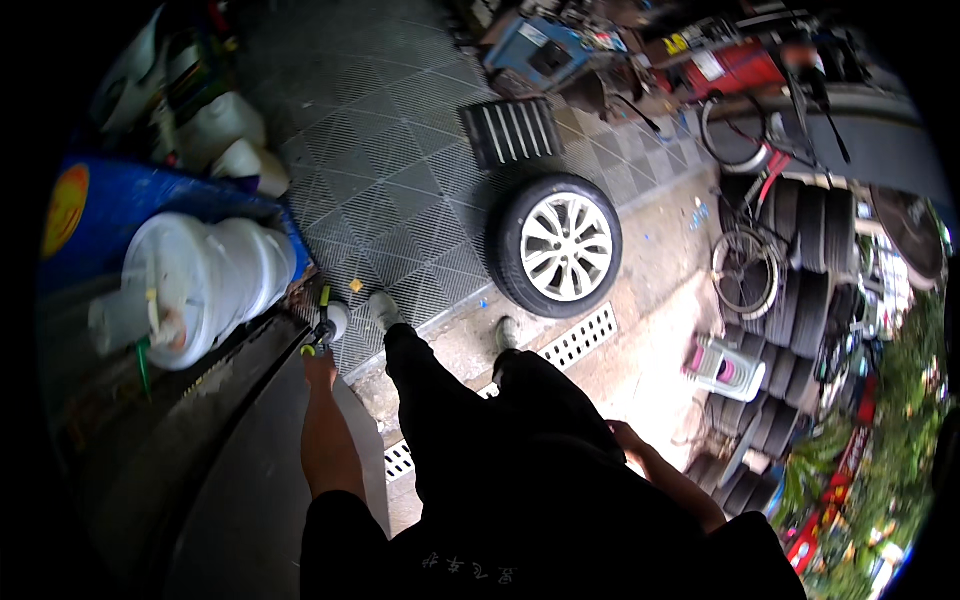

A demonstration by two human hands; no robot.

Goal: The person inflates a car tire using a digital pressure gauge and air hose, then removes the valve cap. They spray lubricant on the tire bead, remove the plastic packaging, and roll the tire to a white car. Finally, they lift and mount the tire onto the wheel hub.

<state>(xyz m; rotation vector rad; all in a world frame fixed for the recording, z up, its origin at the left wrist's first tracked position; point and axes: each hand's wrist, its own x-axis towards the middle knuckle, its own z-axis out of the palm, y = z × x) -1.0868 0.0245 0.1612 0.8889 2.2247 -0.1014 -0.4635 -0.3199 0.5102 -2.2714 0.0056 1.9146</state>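
Observation:
My left hand (318, 366) is stretched forward at the left, closed around a black and yellow-green tool (325, 328) whose exact kind I cannot make out. Close beside the tool is a small white round thing (339, 318). My right hand (627, 440) hangs by my right thigh, its fingers partly hidden against the dark trousers. Ahead of my feet, a tyre on a silver multi-spoke wheel (566, 250) lies flat on the floor, out of reach of both hands.
A white bucket (165, 290) stands at the left by a blue container (110, 215). Beyond the wheel lies a dark slatted mat (512, 132). A drain grate (582, 337) crosses the floor. On the right are a bicycle (745, 270), stacked tyres (785, 310) and a pale stool (728, 368).

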